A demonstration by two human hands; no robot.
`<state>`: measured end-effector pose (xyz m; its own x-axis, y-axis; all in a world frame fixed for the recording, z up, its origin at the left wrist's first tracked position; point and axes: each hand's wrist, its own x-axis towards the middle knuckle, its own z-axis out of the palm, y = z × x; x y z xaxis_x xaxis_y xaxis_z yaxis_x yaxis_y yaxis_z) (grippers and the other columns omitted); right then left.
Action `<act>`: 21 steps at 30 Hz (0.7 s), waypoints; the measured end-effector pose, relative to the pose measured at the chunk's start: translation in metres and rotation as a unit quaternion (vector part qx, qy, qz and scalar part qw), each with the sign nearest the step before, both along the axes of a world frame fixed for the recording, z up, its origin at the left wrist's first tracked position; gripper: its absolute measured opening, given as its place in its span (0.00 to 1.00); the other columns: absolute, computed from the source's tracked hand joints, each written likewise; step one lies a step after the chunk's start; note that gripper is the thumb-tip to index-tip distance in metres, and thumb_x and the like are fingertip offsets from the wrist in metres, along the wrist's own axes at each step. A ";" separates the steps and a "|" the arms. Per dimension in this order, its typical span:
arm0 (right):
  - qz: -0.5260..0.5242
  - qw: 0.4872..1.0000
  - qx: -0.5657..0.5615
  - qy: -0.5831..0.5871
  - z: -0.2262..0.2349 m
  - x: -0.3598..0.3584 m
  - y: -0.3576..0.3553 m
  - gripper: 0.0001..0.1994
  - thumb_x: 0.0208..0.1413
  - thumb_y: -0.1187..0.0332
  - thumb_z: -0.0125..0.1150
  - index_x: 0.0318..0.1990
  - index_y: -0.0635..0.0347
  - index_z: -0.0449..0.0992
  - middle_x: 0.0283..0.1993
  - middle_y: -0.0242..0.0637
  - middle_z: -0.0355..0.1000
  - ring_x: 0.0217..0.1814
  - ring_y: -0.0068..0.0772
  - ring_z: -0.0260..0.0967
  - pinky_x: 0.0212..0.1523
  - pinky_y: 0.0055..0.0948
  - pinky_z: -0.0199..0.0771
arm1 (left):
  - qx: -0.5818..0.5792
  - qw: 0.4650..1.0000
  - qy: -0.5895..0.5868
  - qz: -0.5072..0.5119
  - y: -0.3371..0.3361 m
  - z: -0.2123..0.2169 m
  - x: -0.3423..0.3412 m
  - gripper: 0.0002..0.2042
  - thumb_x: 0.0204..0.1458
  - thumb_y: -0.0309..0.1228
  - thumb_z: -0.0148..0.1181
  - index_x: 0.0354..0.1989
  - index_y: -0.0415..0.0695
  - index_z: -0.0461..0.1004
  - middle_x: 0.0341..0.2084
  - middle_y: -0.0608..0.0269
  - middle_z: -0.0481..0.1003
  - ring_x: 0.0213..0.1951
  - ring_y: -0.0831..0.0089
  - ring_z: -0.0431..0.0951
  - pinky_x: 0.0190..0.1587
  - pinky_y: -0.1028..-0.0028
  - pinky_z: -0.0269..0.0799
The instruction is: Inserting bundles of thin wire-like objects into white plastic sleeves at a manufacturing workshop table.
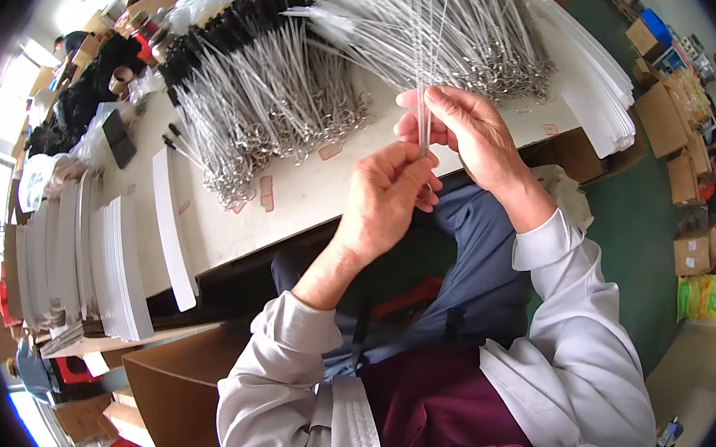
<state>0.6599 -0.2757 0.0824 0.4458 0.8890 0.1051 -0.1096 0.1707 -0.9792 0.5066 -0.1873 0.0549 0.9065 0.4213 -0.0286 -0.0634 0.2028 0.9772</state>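
The pale worktable [305, 198] carries two heaps of thin wire brushes — a black-tipped heap [264, 96] at left, a white-bristled heap [452, 31] at right. Stacks of white card strips [101, 269] line its left edge, more [590, 71] its right. Brown cartons [677, 114] and a yellow-green bag [704, 297] sit on the green floor at right. The left hand [386, 200] is clenched around a brush's lower end, apparently; the right hand [464, 127] pinches the upright white brush [418, 51] above the table's near edge. Keeping the stem vertical and gripping low should prevent bending.
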 end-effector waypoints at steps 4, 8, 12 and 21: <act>0.007 0.996 -0.001 -0.085 -0.012 -0.019 0.006 0.19 0.75 0.58 0.48 0.51 0.67 0.77 0.33 0.35 0.77 0.36 0.23 0.75 0.44 0.26 0.77 | 0.019 1.000 0.012 0.011 -0.009 -0.018 -0.022 0.10 0.67 0.28 0.54 0.47 0.33 0.75 0.32 0.59 0.80 0.31 0.77 0.80 0.37 0.76 0.79; 0.001 0.998 0.051 -0.047 -0.020 -0.031 0.016 0.17 0.76 0.59 0.47 0.47 0.66 0.76 0.26 0.31 0.70 0.27 0.21 0.71 0.31 0.24 0.75 | 0.132 0.988 0.075 0.038 -0.001 -0.036 -0.044 0.07 0.63 0.26 0.58 0.41 0.35 0.79 0.27 0.62 0.79 0.28 0.77 0.79 0.34 0.75 0.77; -0.039 0.995 0.021 -0.086 -0.044 -0.028 0.031 0.17 0.76 0.60 0.46 0.46 0.64 0.76 0.23 0.27 0.67 0.19 0.16 0.64 0.20 0.19 0.67 | 0.324 0.907 0.156 0.218 0.044 -0.039 -0.061 0.06 0.56 0.27 0.64 0.35 0.37 0.83 0.25 0.51 0.81 0.27 0.67 0.83 0.33 0.68 0.76; -0.082 0.988 -0.057 -0.120 -0.102 -0.035 0.051 0.16 0.74 0.60 0.48 0.40 0.63 0.77 0.19 0.28 0.68 0.17 0.16 0.65 0.17 0.22 0.64 | 0.484 0.785 0.197 0.332 0.107 -0.054 -0.027 0.11 0.55 0.31 0.65 0.39 0.34 0.82 0.23 0.49 0.81 0.22 0.68 0.82 0.29 0.68 0.77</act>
<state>0.6252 -0.2245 -0.0192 0.5597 0.8186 0.1288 0.1479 0.0542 -0.9875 0.4799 -0.0806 0.0013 0.4796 0.7938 0.3739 0.5042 -0.5980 0.6230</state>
